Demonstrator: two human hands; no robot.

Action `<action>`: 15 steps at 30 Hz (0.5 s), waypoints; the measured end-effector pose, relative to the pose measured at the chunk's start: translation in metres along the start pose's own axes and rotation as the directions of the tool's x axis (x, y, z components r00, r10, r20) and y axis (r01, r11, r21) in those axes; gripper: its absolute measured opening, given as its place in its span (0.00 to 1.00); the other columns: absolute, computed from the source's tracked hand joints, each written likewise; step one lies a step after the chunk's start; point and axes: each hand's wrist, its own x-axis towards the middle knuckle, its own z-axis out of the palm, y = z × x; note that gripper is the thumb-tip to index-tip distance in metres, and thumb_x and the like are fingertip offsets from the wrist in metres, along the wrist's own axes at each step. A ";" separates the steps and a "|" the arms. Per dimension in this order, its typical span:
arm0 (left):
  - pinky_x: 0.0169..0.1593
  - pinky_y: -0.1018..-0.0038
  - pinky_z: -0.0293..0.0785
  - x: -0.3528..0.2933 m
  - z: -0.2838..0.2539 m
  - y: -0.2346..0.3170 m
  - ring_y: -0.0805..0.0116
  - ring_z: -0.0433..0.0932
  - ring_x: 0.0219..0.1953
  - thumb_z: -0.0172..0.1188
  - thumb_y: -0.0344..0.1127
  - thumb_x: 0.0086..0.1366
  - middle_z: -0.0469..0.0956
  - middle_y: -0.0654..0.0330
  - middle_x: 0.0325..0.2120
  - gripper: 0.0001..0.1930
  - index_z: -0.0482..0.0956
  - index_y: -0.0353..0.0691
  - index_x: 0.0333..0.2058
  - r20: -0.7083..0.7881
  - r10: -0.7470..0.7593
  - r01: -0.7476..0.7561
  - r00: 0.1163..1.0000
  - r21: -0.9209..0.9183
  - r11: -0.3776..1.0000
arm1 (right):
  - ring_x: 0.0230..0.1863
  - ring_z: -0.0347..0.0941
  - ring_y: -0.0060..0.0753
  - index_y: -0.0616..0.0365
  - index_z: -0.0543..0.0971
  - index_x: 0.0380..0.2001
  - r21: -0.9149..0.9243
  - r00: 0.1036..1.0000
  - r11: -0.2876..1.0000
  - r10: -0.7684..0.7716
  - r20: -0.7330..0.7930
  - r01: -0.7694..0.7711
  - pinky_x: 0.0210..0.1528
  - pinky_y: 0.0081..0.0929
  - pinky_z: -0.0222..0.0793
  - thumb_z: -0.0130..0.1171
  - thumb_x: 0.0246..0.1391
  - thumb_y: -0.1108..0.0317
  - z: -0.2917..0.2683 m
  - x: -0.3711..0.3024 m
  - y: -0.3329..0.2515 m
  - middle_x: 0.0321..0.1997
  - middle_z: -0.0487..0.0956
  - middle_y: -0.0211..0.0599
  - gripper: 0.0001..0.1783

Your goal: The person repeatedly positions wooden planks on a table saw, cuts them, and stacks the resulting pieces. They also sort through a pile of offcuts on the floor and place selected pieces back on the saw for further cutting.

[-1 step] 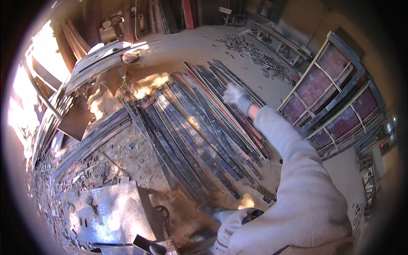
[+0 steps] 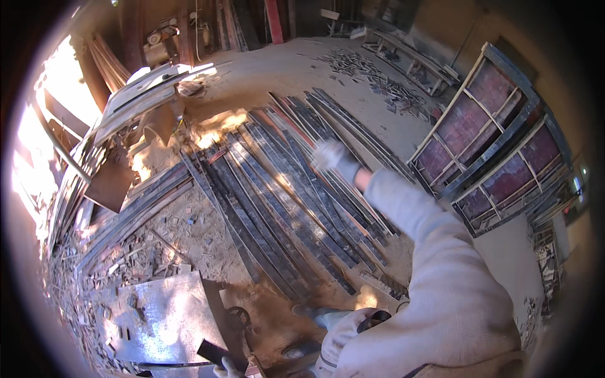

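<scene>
On the far left, a brown sheet (image 2: 110, 184) leans over long strips and a litter of wood scraps (image 2: 135, 252). Below them stands a metal-topped counter (image 2: 170, 324), a few offcuts on its surface and a handwheel (image 2: 239, 317) at its right side. Just beside its lower corner, at the bottom of the view, the person's gloved left hand (image 2: 228, 368) has its grip closed on a dark rectangular piece (image 2: 214, 351). Across the middle of the floor lie long dark wooden strips (image 2: 277, 205), some crossing others. The gloved right hand (image 2: 334, 156) reaches over their right part, its sleeve hiding some ends; it is blurred, and I cannot tell how its grip stands. Farther right, small flat pieces (image 2: 372, 75) litter the floor, and framed reddish panels (image 2: 491, 135) stand near the wall.
</scene>
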 end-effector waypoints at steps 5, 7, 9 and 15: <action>0.48 0.66 0.81 -0.056 0.174 0.030 0.64 0.83 0.43 0.63 0.45 0.78 0.83 0.57 0.43 0.16 0.80 0.38 0.53 0.355 -0.033 0.073 0.934 -0.102 0.992 | 0.62 0.79 0.42 0.59 0.81 0.53 -0.359 0.729 0.910 0.099 0.677 0.210 0.65 0.40 0.76 0.60 0.68 0.35 0.181 -0.180 0.133 0.58 0.82 0.47 0.34; 0.46 0.63 0.83 -0.065 0.206 0.013 0.58 0.85 0.45 0.66 0.40 0.72 0.84 0.52 0.46 0.16 0.80 0.40 0.54 0.483 -0.191 0.425 0.854 -0.437 0.793 | 0.63 0.79 0.40 0.59 0.81 0.56 -0.403 0.832 0.903 0.106 0.545 0.149 0.62 0.41 0.77 0.64 0.68 0.38 0.205 -0.218 0.169 0.61 0.82 0.51 0.33; 0.54 0.64 0.80 -0.053 0.191 -0.012 0.58 0.84 0.49 0.62 0.45 0.76 0.84 0.51 0.49 0.19 0.80 0.37 0.56 0.567 -0.316 0.631 0.760 -0.529 0.568 | 0.54 0.83 0.36 0.61 0.80 0.58 -0.193 0.632 0.914 0.388 0.671 -0.356 0.51 0.36 0.81 0.63 0.71 0.45 0.225 -0.239 0.188 0.55 0.85 0.48 0.30; 0.65 0.65 0.74 0.037 0.062 -0.068 0.63 0.77 0.59 0.53 0.52 0.83 0.81 0.52 0.56 0.27 0.77 0.31 0.62 -0.048 0.171 -0.145 0.984 0.340 0.929 | 0.44 0.88 0.43 0.62 0.77 0.60 0.286 0.498 0.456 0.462 0.734 -0.843 0.43 0.40 0.90 0.61 0.73 0.61 0.250 -0.163 0.197 0.48 0.87 0.48 0.20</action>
